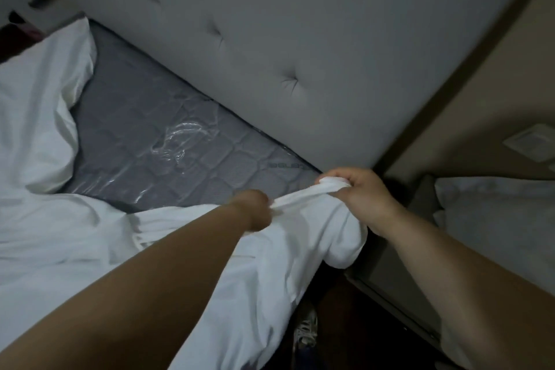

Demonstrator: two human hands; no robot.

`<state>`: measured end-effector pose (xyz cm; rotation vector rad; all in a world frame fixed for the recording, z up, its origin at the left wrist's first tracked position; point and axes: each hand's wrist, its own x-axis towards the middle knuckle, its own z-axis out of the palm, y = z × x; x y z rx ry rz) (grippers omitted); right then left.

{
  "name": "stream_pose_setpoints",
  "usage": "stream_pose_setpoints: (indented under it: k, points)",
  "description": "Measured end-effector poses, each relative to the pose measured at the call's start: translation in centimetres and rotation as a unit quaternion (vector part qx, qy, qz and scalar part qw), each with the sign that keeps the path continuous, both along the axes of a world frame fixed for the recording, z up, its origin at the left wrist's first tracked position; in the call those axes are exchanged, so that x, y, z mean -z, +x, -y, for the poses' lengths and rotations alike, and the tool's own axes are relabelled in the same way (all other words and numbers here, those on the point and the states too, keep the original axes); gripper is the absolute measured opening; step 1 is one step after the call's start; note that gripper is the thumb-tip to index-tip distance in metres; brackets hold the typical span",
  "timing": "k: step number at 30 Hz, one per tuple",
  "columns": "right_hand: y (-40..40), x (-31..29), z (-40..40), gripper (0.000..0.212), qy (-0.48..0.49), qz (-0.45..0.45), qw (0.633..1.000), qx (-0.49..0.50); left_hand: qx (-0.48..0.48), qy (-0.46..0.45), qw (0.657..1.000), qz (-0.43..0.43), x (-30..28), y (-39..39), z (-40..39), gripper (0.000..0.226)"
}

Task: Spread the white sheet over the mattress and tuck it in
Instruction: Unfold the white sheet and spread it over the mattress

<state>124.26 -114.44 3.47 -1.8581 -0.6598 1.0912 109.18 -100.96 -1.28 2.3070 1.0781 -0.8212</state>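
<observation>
left hand point(255, 209) | right hand point(362, 194) | sheet point(306, 191) edge bunched between both grips

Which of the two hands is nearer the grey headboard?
The right hand, gripping the white sheet at the mattress corner; the left hand grips it further back.

Sheet half on, corner bunched.
White sheet point(60, 234) rumpled over near side of grey plastic-wrapped mattress point(144, 141); its corner lifted, twisted taut near headboard end; mattress top partly bare.
</observation>
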Motion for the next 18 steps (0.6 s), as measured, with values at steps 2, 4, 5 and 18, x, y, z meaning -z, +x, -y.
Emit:
stream_pose_setpoints:
  k: [2, 4, 5, 18]
  points:
    - [2.3, 0.0, 1.7, 0.022, -0.025, 0.097, 0.991, 0.09, 0.022, 0.078, 0.993, -0.081, 0.2, -0.3, -0.7, 0.04]
    - [4.9, 0.5, 4.0, 0.027, -0.119, 0.205, 0.959, 0.157, 0.028, 0.109, 0.99, -0.084, 0.0, -0.3, -1.5, 0.037]
    - [6.1, 1.3, 5.3, 0.034, -0.17, 0.216, 0.944, 0.181, 0.022, 0.109, 0.993, -0.049, -0.3, 0.0, -1.8, 0.032]
    - [2.7, -0.1, -1.2, 0.042, -0.11, 0.066, 0.988, -0.081, 0.103, -0.023, 0.965, 0.238, -6.9, 10.2, 3.0, 0.013]
